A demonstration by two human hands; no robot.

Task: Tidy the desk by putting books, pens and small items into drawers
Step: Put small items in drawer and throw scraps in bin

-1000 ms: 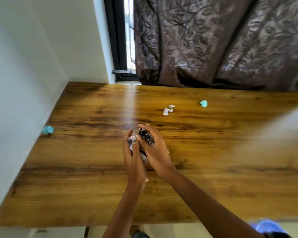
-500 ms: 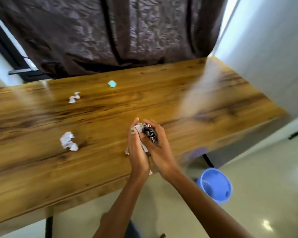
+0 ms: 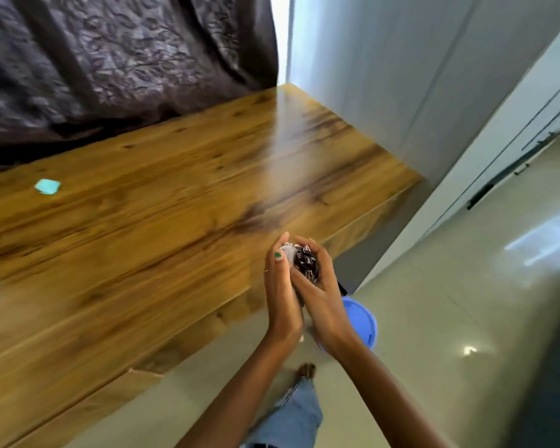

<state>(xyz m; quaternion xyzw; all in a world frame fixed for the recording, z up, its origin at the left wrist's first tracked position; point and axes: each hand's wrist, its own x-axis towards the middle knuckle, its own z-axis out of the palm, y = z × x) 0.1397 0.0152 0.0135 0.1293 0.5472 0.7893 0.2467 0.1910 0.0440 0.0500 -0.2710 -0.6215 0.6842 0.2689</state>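
A crumpled wad, white paper against dark glossy wrapper, sits cupped between both hands at the desk's front edge. The left hand and right hand curl their fingers around it. At 5 o'clock below stands a blue bin on pale tiles. The wooden desk carries a teal scrap at 10 o'clock; a dark curtain hangs behind.
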